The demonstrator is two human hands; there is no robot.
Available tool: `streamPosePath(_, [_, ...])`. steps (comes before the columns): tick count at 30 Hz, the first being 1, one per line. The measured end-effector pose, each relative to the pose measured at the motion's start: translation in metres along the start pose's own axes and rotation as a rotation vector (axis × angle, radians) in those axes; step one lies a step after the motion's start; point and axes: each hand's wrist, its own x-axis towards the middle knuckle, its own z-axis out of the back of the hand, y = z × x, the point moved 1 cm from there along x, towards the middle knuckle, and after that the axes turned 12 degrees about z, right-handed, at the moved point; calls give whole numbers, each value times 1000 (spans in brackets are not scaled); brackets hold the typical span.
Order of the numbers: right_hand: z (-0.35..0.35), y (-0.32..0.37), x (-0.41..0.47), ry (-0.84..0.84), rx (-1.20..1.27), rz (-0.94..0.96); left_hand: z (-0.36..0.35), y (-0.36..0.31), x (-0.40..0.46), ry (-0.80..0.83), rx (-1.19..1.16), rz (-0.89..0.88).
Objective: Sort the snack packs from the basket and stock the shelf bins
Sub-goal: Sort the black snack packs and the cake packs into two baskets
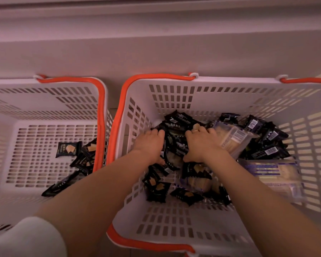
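Both my hands reach into the right white basket (174,229), which holds a heap of small black snack packs (157,190) and clear cracker packs (233,140). My left hand (150,143) and my right hand (202,143) lie side by side on the pile, fingers curled down around a bunch of black packs (174,143) between them. My right hand wears a ring. The left white basket (44,101) holds several black packs (66,149) along its right side.
Both baskets have orange handles (119,115) and stand side by side against a pale shelf front (156,52). A large clear pack (272,173) lies at the right basket's right side. My white sleeve (26,238) shows at the lower left.
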Motion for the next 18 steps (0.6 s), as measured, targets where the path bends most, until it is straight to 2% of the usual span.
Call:
streamPosePath(3, [-6,10,1,-23,-8,-50,4,0,2,20,55,-21])
streamPosePath(6, [-17,17,2,-135,18,-98,2,0,-2,30,107,-56])
streamPosePath(11, [-31,15,0,-250,114,-86,2,-1,-7,39,179,-113])
streamPosePath(13, [-30,10,-8,-348,322,-137,3,-2,-11,45,187,-135])
streamPosePath(15, [-25,2,-23,-464,631,-200,2,-4,-15,63,206,-133])
streamPosePath(18, [-13,-5,-52,-532,1097,-197,9,-7,-24,66,208,-139])
